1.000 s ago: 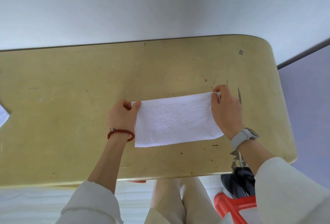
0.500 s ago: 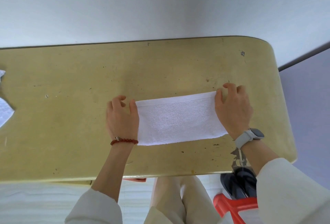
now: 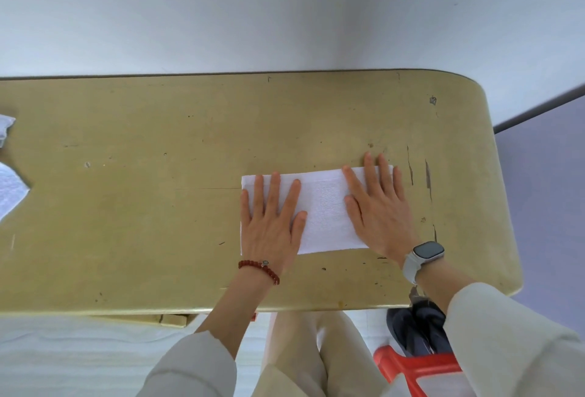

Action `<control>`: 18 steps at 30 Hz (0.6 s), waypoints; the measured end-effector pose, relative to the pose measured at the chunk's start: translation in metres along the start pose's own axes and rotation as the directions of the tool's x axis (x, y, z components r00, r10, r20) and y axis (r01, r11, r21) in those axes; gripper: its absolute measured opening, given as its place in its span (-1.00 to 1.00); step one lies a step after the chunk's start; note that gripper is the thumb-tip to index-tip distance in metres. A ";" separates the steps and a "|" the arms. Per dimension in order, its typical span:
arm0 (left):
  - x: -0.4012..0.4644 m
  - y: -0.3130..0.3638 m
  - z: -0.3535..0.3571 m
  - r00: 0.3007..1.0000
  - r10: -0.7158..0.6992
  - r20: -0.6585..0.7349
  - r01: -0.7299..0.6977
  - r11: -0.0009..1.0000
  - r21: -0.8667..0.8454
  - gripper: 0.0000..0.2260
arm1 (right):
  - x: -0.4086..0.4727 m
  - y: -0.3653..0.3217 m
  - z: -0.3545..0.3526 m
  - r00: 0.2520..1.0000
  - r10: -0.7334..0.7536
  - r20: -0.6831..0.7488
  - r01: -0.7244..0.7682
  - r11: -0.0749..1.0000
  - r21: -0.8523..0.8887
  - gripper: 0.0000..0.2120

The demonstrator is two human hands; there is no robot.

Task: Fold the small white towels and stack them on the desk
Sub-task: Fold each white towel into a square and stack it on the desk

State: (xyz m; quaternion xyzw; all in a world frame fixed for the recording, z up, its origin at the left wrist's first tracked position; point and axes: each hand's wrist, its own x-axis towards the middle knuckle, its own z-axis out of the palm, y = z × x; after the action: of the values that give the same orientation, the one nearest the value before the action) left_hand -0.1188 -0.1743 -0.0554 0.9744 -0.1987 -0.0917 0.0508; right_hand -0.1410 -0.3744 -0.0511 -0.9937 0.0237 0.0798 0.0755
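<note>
Folded towel (image 3: 323, 213) flat on desk (image 3: 158, 206); left hand (image 3: 272, 225) and right hand (image 3: 380, 216) press it, palms down, fingers spread.

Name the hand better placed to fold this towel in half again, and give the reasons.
Probably the right hand. It lies flat over the towel's right end, fingers reaching its far right corner, so it could lift that end leftward. The left hand lies flat on the left end, placed to anchor it.

A folded towel (image 3: 323, 209) is laid on the desk (image 3: 158, 206), right of frame centre. The left hand (image 3: 272, 222) and right hand (image 3: 378, 209) are placed flat on its ends. More towels (image 3: 9, 187) are seen at the frame's left edge.
</note>
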 end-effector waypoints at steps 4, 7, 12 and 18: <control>0.011 -0.046 -0.009 0.993 0.077 -0.089 -0.089 0.986 -0.141 -0.52 | -0.007 -0.016 -0.012 0.997 -0.025 -0.072 0.031 0.996 0.082 -0.56; 0.019 -0.091 -0.019 0.970 0.072 -0.231 -0.088 0.994 -0.057 -0.63 | -0.014 -0.029 -0.013 0.964 -0.235 -0.122 0.252 0.957 0.143 -0.73; 0.005 -0.096 -0.039 0.905 -0.061 -0.422 0.039 0.997 -0.062 -0.72 | -0.011 -0.046 -0.008 0.894 -0.434 -0.109 0.444 0.829 0.342 -0.76; -0.063 -0.043 -0.020 0.910 -0.028 -0.413 -0.113 0.943 -0.314 -0.92 | -0.009 -0.042 -0.007 0.772 -0.628 -0.103 0.629 0.729 0.270 -0.83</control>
State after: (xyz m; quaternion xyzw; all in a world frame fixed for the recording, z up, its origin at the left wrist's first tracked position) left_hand -0.1562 -0.1089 -0.0315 0.9446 -0.1867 0.0850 0.2563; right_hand -0.1460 -0.3336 -0.0372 -0.9210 -0.3019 0.0428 0.2424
